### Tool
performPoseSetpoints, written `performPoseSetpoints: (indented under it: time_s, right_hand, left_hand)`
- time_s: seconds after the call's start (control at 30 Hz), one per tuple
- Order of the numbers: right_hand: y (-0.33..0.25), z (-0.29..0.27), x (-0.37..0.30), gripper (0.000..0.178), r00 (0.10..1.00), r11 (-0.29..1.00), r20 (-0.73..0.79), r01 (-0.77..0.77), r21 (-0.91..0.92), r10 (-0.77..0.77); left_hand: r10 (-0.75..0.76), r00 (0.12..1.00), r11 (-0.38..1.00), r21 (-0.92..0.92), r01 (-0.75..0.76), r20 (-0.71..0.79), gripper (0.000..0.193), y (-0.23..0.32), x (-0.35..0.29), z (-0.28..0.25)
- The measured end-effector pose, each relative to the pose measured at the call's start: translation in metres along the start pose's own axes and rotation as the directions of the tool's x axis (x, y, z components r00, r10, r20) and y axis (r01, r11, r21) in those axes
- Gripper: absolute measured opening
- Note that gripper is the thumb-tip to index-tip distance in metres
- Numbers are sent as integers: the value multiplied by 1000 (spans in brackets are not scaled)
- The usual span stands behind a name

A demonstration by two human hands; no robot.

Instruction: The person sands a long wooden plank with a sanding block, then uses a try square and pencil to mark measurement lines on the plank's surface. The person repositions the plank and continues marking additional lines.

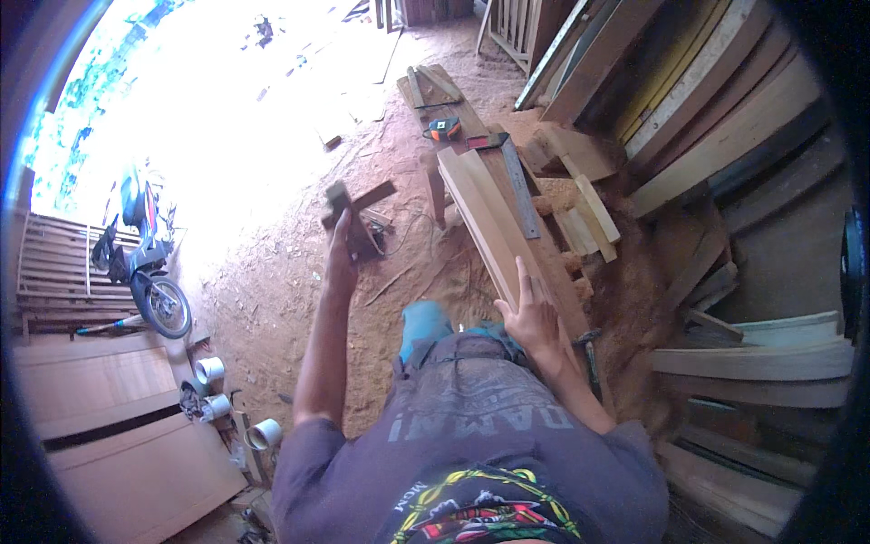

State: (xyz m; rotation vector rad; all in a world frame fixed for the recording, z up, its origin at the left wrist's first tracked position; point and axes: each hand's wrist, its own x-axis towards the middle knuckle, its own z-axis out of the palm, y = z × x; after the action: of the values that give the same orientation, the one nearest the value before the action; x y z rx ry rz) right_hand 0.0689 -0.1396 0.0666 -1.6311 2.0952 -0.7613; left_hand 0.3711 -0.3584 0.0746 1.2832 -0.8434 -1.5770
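My left hand (342, 238) is raised off to the left, closed around a dark wooden tool (340, 201) made of a block crossed by a bar, resembling a marking gauge; blur hides its details. My right hand (535, 319) lies with fingers stretched out on the near end of a pale planed timber (485, 218). That timber lies lengthwise on a narrow wooden bench (549, 263). Beside it on the bench is a metal try square (518, 186) with a dark red stock. Farther up sits an orange and black tape measure (442, 130).
Wood offcuts (584, 218) lie right of the bench on the sawdust-covered floor (272, 317). Boards (739, 136) lean along the right wall, above stacked curved pieces (752, 358). At left are a motorbike (149, 263), wooden panels (136, 471) and white cylindrical containers (265, 433).
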Motion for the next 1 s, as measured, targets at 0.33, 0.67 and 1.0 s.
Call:
performPoseSetpoints:
  time_s: [0.33, 0.67, 1.0]
  right_hand:
    - [-19, 0, 8, 68, 953, 952, -56, -300, -67, 297]
    - [-35, 4, 19, 50, 870, 858, -94, -492, -149, 483]
    - [-31, 8, 22, 47, 818, 805, -89, -575, -142, 569]
  left_hand:
    - [126, 810, 750, 479, -455, 572, 75, 79, 327, 138]
    - [-178, 551, 489, 559, -670, 816, 85, 35, 460, 210]
    - [-467, 472, 431, 659, -617, 747, 88, 50, 481, 215]
